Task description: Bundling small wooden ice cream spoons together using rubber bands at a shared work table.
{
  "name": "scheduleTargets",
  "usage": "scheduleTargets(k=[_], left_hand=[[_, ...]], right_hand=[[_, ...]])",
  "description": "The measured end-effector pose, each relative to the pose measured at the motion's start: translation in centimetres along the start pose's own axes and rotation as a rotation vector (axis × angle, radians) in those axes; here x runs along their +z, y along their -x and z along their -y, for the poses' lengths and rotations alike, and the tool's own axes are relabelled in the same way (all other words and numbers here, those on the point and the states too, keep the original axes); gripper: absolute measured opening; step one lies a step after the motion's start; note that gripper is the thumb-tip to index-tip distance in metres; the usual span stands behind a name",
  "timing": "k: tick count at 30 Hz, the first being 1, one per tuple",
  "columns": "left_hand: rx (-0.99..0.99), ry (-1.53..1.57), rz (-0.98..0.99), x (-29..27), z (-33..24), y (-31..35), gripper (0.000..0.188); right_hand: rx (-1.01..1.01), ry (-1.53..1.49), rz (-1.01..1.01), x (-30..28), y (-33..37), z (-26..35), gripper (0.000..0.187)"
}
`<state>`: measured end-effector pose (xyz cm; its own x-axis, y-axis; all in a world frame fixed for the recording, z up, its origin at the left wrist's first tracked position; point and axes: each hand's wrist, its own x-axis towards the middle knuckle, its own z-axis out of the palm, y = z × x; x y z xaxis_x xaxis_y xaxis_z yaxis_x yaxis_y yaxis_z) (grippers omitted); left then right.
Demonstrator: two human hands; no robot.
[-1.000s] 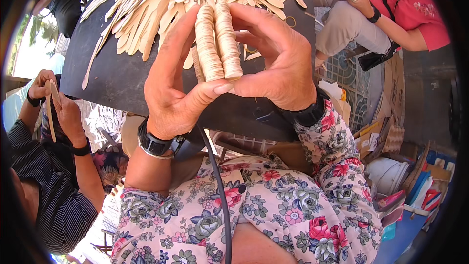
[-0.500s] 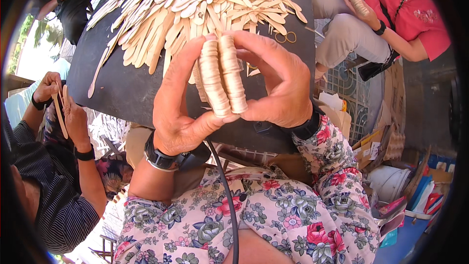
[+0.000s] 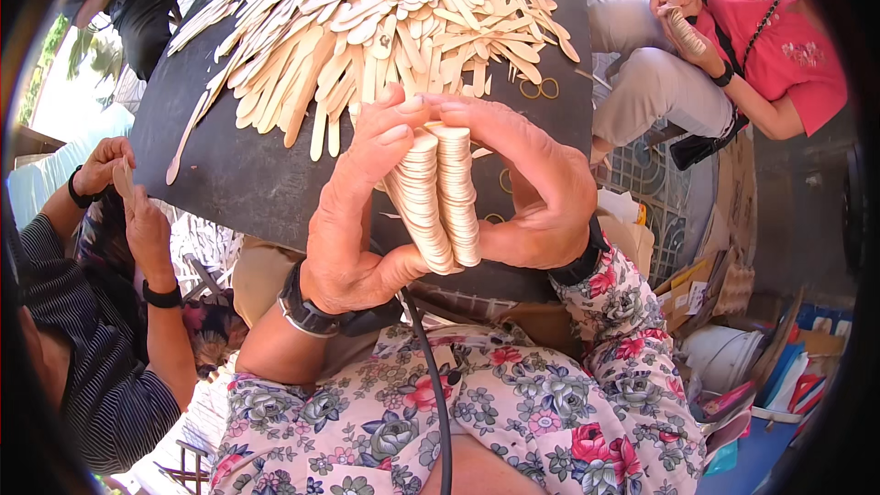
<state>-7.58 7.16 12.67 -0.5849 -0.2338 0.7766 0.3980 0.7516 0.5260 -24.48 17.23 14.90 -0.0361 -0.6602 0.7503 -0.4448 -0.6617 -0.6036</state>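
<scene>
Two stacks of flat wooden sticks with rounded ends are held side by side, their ends turned up toward me. My left hand (image 3: 353,220) is closed round the left stack (image 3: 422,197), fingers at its far end and thumb at its near end. In the same way my right hand (image 3: 541,188) grips the right stack (image 3: 457,192). The stacks touch each other. Beyond my hands a large loose pile of wooden sticks (image 3: 367,37) covers the far part of the dark table (image 3: 238,165).
Rubber bands (image 3: 539,88) lie right of the pile. At left a co-worker in a striped shirt (image 3: 119,385) holds sticks; at right another in a red top (image 3: 761,46) holds a stack. A white bucket (image 3: 724,353) stands at lower right. A black cable (image 3: 422,339) hangs before me.
Both my hands have come nearer to my body with the stacks, which now tilt so that the stick ends show more sharply. The co-worker at left has turned the sticks they hold.
</scene>
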Motion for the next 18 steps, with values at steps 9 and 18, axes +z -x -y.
scheduleTargets(k=[9,18], left_hand=[[0.136,-0.133,0.014,-0.1,-1.2,0.0,0.096],[0.113,-0.133,0.019,0.0,-2.0,0.4,0.088]], right_hand=[[-0.065,0.008,-0.026,0.6,0.0,1.3,0.067],[-0.129,0.021,-0.032,0.8,0.1,1.8,0.062]])
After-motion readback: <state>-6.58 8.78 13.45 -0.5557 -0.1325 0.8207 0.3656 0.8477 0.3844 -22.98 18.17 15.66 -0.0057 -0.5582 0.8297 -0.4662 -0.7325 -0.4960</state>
